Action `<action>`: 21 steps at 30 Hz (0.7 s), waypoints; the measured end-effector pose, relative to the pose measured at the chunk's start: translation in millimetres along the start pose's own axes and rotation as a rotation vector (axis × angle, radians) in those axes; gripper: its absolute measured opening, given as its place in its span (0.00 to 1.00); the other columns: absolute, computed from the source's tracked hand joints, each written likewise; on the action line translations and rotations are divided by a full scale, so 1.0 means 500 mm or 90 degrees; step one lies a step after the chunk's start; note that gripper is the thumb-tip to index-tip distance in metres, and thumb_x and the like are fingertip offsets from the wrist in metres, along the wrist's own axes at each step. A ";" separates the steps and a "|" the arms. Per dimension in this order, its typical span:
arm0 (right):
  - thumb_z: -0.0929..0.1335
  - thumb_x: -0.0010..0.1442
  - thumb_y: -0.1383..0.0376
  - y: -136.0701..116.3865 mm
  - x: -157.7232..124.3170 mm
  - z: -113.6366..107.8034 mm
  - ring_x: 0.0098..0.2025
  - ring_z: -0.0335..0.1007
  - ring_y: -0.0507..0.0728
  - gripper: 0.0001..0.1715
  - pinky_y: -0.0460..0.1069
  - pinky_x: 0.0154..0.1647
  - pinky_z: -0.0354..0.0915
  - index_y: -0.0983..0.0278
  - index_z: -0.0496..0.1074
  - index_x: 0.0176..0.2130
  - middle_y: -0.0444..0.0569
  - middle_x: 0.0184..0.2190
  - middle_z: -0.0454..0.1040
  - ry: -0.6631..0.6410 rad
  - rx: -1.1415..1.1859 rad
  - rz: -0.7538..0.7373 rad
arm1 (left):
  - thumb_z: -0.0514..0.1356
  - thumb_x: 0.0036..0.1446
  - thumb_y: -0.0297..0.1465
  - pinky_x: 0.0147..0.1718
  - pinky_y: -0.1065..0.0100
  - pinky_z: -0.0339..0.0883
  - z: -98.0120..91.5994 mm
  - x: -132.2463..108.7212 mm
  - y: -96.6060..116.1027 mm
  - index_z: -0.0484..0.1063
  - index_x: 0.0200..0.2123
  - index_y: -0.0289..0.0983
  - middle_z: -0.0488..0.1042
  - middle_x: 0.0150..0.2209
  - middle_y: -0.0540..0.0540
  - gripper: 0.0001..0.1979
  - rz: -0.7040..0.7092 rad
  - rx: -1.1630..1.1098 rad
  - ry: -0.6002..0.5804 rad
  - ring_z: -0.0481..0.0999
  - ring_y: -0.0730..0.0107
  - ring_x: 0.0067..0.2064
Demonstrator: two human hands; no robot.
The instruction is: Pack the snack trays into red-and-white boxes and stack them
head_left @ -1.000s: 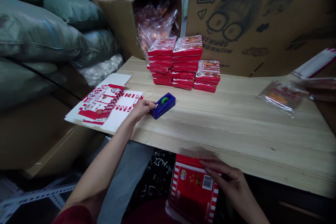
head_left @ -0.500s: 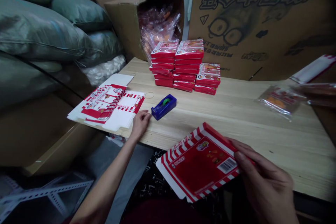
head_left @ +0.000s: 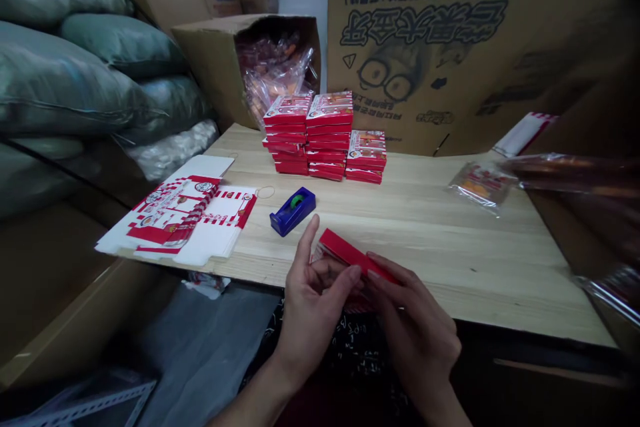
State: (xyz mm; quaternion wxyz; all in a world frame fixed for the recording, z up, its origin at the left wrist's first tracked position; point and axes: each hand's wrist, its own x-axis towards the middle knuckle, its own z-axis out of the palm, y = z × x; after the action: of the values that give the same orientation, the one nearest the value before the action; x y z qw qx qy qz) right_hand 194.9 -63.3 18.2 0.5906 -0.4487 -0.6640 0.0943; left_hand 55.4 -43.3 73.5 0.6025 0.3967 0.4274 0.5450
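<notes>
A flat red-and-white printed carton (head_left: 345, 255) is held edge-on above the near edge of the table, its plain red side turned up. My right hand (head_left: 417, 313) grips its right end, thumb and fingers closed round it. At its near side is my left hand (head_left: 317, 293), thumb pressed on the red side and index finger pointing up; the other fingers curl partly out of sight behind it. Whether tape lies under the thumb cannot be made out. Just beyond stands a blue tape dispenser (head_left: 293, 211) with a green core.
Stacks of filled red cartons (head_left: 320, 137) stand at the back. Flat printed carton blanks (head_left: 175, 213) lie at the left. An open cardboard box (head_left: 215, 57) holds clear-wrapped goods. Clear packets (head_left: 483, 185) lie at the right, before a large cardboard box (head_left: 425, 47).
My left hand has left the tape dispenser and come right to the carton. My right hand has moved left and turned the carton from its printed face to edge-on. The view has shifted right.
</notes>
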 end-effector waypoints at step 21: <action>0.70 0.68 0.58 0.098 0.011 -0.044 0.55 0.75 0.60 0.14 0.56 0.52 0.73 0.53 0.81 0.51 0.49 0.54 0.78 0.067 0.213 0.440 | 0.64 0.64 0.41 0.48 0.62 0.72 -0.174 0.106 -0.056 0.79 0.55 0.44 0.82 0.48 0.44 0.18 0.080 0.500 -0.240 0.79 0.59 0.47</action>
State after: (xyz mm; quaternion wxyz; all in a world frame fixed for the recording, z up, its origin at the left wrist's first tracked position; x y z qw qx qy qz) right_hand 238.5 -39.9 -3.8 0.6224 -0.5479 -0.4176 0.3715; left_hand -15.9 8.0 14.9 0.4394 0.7130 0.4598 0.2950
